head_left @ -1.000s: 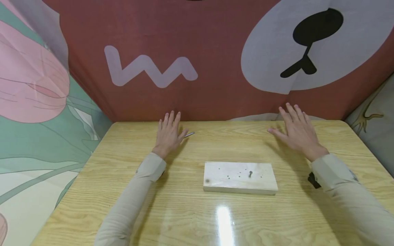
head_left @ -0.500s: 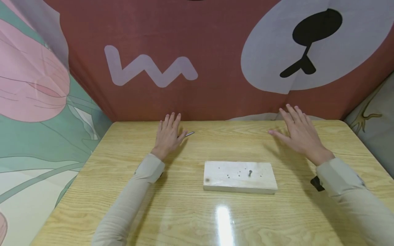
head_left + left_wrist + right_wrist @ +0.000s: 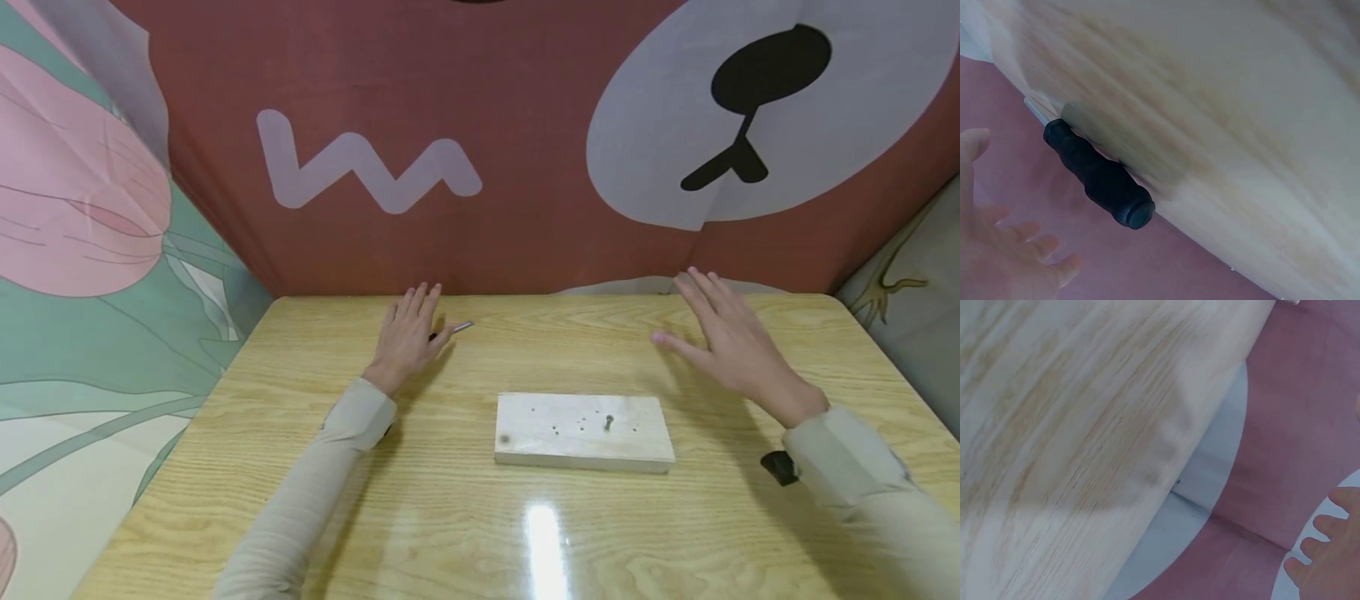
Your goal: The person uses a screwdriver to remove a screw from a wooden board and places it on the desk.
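My left hand (image 3: 405, 340) hovers over the table's far left part with its fingers straight and holds nothing. Below it lies a screwdriver, whose metal shaft (image 3: 465, 325) shows past the thumb in the head view. The left wrist view shows its black handle (image 3: 1097, 175) near the table edge, apart from the fingers. On the far right, my right hand (image 3: 738, 346) is held above the table, fingers extended and thumb spread. Between the hands and nearer to me lies a pale wooden block (image 3: 525, 433) with several small holes. A screw (image 3: 609, 422) stands up from it.
The wood-grain table (image 3: 442, 500) ends at a reddish cloth backdrop (image 3: 525, 242) with a printed face. A floral cloth (image 3: 90, 350) hangs along the left side. Beneath the right wrist there is a small black object (image 3: 780, 467), perhaps part of the wrist gear.
Both hands have drawn back slightly toward me, the right one also tilting and its forearm shifting right. More of the screwdriver shows beside the left thumb. The block and screw stay put.
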`<state>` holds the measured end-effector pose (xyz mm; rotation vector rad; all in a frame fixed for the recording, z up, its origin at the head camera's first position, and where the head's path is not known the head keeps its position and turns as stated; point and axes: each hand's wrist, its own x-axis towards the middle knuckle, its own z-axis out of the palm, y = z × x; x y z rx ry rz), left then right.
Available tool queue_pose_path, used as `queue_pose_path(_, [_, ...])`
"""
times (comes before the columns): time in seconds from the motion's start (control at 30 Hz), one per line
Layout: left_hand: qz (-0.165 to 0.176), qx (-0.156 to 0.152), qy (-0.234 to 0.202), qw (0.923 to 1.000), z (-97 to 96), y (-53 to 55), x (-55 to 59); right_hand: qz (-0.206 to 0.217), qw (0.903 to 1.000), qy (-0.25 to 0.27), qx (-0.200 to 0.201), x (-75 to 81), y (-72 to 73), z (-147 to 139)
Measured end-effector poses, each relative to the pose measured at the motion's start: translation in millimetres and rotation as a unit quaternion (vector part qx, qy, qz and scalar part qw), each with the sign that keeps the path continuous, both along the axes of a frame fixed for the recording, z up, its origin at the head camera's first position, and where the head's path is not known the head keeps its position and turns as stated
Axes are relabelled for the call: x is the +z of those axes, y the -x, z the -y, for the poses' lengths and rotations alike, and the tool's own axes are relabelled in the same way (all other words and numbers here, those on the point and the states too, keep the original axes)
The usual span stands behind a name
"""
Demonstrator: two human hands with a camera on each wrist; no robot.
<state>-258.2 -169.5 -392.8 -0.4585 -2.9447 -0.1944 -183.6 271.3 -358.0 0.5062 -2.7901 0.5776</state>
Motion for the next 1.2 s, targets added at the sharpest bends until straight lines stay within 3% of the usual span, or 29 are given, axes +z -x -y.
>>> queue_pose_path(0.27, [0.003, -0.021, -0.009, 0.9997, 2.8, -3.9, -0.1, 0.006, 0.9998, 0.011, 0.012, 0.8, -12.3, 3])
queue_pose_path(0.53, [-0.001, -0.044, -0.032, 0.9985, 4.8, -6.3, -2.1, 0.046, 0.9987, 0.021, 0.006, -0.8, -27.4, 5])
queue_pose_path(0.67, [-0.003, -0.059, -0.034, 0.9977, 6.0, -6.7, -3.0, 0.04, 0.9987, 0.029, 0.016, -1.8, -36.5, 6])
queue_pose_path(0.87, [0.012, -0.059, -0.051, 0.9969, 7.6, -7.7, -2.2, 0.032, 0.9981, 0.043, 0.029, -3.2, -48.9, 7])
queue_pose_path(1.2, [0.041, -0.065, -0.068, 0.9948, 9.8, -10.1, -1.1, 0.062, 0.9954, 0.065, 0.035, -2.4, -64.5, 11])
